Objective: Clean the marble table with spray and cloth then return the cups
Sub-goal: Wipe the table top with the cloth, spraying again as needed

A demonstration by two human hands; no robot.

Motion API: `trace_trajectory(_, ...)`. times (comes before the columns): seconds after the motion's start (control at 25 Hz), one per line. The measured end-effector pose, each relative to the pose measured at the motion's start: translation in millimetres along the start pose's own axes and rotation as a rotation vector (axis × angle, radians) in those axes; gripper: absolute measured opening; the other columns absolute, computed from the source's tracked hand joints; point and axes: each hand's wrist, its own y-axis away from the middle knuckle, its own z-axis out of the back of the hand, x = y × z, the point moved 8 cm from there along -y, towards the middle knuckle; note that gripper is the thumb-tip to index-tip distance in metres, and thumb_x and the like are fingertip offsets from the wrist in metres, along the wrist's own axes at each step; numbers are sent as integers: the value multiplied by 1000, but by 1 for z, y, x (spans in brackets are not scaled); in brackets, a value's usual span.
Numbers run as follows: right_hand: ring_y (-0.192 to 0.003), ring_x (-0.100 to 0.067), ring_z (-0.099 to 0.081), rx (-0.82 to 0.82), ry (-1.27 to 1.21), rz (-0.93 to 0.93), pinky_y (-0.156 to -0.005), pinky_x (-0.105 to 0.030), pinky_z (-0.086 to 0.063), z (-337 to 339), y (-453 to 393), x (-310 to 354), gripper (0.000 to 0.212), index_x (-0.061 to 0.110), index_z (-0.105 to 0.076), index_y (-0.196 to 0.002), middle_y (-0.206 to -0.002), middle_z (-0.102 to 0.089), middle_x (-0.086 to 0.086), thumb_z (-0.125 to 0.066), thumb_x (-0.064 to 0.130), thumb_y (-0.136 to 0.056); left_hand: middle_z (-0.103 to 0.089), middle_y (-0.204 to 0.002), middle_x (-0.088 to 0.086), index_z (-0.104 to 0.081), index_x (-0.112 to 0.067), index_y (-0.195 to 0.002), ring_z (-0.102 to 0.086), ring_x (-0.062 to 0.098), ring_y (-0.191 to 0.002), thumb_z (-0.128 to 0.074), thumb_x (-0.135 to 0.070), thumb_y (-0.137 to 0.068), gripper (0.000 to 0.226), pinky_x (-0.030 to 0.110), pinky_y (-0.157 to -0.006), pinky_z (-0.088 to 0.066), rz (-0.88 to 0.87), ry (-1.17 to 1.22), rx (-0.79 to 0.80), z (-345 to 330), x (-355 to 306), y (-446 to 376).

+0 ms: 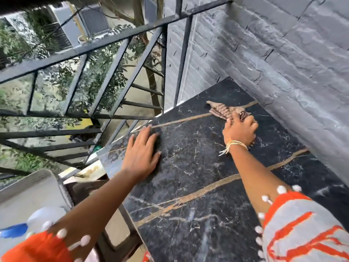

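my right hand (pixel 239 129) is out ahead of me on the black marble table top with gold and white veins (pixel 198 178), and its fingers are curled down onto a brown and cream striped cloth (pixel 225 110), gripping the near end of it against the stone. the rest of the cloth trails away beyond my fingertips, flat on the marble, toward the far corner of the table. a thin yellow and white thread bracelet (pixel 233 146) sits on that wrist, its loose ends hanging over the stone.

my left hand (pixel 142 151) lies flat on the same table top, nearer to me and well apart from the cloth. its fingers are straight and spread, holding nothing, with the fingertips close to the table's left edge.

just past my right knuckles the grey rough stone wall (pixel 283 63) rises along the table's right side. beyond my left fingertips stands a dark metal railing with slanted bars (pixel 105 78), and green leaves (pixel 98 72) show through it. both my sleeves are orange and grey with white bead trim (pixel 294 229). below my left forearm, at the lower left, something white with a blue part (pixel 28 225) is too blurred to tell.
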Motion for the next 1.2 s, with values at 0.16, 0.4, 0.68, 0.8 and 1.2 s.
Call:
trace_trajectory(0.16, -127, -44, -33, -10, 37, -92, -87, -54, -47, -8, -15, 1, 39, 32, -49, -133, -142, -34, -19, -46, 40, -95, 9, -162, -1, -7, -20, -154, 6, 18, -150, -41, -74, -81, 97, 52, -119, -4, -31, 81, 247, -25, -53, -68)
trace_trajectory(0.4, -114, -41, -47, -61, -30, 593, -80, -48, -53, -9, 15, 87, 36, 33, -60, -125, -122, -52, -19, -52, 44, -92, 41, -150, 4, 31, -20, -146, 33, 28, -141, -54, -95, -39, 156, 67, -107, 14, 109, -36, 548, -63, -73, -93)
trace_trajectory(0.68, -111, -35, -48, 60, 10, 540, -84, -46, -53, -24, -90, 75, 39, 39, -51, -133, -136, -45, -16, -49, 46, -95, 56, -137, 10, 48, -18, -132, 40, 34, -135, -51, -95, -38, 156, 71, -108, 8, 179, -151, 730, -68, -78, -98)
trace_trajectory(0.8, -120, -37, -40, 37, -24, 118, -95, -52, -46, -21, -143, 3, 43, 36, -49, -137, -137, -41, -14, -47, 45, -96, 58, -134, 10, 49, -18, -130, 42, 35, -134, -53, -94, -39, 156, 71, -107, 8, 178, -159, 736, -70, -76, -98)
trace_trajectory(1.2, -122, -45, -38, -95, 41, -286, -92, -54, -45, -6, -86, -96, 41, 24, -52, -134, -135, -38, -22, -49, 37, -95, 56, -135, 11, 49, -19, -131, 40, 36, -134, -50, -94, -40, 154, 71, -107, 7, 166, -178, 739, -69, -78, -100)
